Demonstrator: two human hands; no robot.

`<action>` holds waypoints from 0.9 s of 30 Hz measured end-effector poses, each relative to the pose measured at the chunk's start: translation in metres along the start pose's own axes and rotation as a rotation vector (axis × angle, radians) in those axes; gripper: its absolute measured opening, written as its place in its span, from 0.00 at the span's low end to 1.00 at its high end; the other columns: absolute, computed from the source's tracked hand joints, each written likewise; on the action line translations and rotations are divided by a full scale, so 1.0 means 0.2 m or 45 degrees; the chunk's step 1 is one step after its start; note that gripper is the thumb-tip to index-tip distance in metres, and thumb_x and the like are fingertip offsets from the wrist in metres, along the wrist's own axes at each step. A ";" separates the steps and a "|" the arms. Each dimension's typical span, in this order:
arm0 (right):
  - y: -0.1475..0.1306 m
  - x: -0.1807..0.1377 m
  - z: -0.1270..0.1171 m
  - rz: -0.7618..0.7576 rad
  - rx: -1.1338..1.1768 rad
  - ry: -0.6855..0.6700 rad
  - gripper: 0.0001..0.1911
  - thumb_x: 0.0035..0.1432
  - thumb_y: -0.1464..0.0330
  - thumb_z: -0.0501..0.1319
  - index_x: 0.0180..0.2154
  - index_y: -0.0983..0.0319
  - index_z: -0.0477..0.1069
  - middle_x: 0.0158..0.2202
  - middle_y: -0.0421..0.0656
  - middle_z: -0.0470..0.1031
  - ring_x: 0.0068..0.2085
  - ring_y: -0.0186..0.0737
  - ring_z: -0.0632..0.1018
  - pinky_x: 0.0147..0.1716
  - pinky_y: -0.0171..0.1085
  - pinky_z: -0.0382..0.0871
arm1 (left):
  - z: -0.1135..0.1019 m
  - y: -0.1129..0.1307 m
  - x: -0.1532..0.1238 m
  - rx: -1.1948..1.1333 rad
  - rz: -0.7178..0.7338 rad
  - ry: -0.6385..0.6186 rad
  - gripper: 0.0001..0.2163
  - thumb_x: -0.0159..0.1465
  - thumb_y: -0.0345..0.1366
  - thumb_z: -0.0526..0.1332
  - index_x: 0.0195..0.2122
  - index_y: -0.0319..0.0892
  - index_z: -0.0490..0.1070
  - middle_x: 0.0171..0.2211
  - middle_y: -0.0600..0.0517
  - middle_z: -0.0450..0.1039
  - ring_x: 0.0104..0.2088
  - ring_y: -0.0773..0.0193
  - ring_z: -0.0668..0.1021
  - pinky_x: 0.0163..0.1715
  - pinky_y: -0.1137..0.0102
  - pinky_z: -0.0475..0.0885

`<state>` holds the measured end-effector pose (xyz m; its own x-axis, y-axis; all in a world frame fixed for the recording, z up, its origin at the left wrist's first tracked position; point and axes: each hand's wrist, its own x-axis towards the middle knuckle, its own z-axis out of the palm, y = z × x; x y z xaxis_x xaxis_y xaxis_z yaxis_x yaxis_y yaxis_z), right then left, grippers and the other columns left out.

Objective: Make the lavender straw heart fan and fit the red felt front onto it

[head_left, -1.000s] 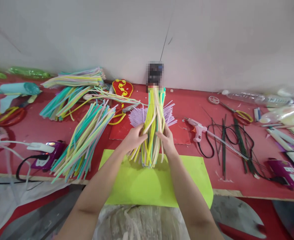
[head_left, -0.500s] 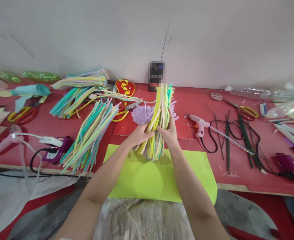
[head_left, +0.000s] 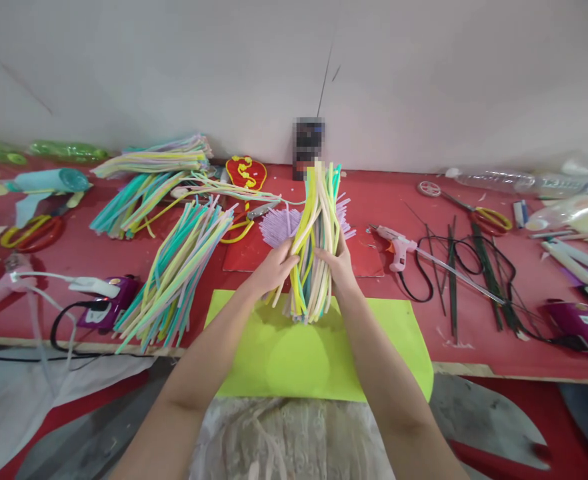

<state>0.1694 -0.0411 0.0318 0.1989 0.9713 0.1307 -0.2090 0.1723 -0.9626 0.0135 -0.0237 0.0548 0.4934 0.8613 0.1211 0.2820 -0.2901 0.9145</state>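
Observation:
A bundle of pipe cleaners (head_left: 314, 247), yellow, cream and teal, stands nearly upright between my two hands. My left hand (head_left: 275, 268) wraps its left side, and my right hand (head_left: 338, 263) clasps the right side, thumbs toward the front. Behind the bundle, a fan of lilac pipe cleaners (head_left: 279, 227) lies on a red sheet (head_left: 364, 260). Under my forearms is a lime-green sheet (head_left: 294, 360) at the table's front edge. Left of my hands rests a loose pile of mixed pastel pipe cleaners (head_left: 174, 273).
A pink glue gun (head_left: 399, 247) with a black cord lies to the right, near dark green stems (head_left: 453, 287) and yellow-handled scissors (head_left: 491, 220). More pipe cleaner bundles (head_left: 159, 160) lie at the back left. A purple power box (head_left: 111, 310) sits front left; plastic bottles (head_left: 519, 181) line the wall.
The strands in the bundle have shifted and spread slightly, and my left fingers sit a little differently on it. The whole view has moved slightly, with the tabletop things sliding left.

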 end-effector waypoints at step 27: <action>0.04 -0.01 0.00 0.118 0.159 -0.155 0.45 0.39 0.54 0.70 0.58 0.52 0.55 0.53 0.45 0.72 0.48 0.49 0.77 0.45 0.46 0.75 | 0.04 0.01 -0.01 -0.282 -0.141 0.051 0.24 0.58 0.38 0.61 0.54 0.42 0.55 0.50 0.44 0.67 0.52 0.55 0.72 0.51 0.59 0.69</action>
<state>0.1672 -0.0410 0.0249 0.0578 0.9953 0.0782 -0.3400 0.0933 -0.9358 0.0197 -0.0299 0.0537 0.4352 0.8999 0.0270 0.1429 -0.0986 0.9848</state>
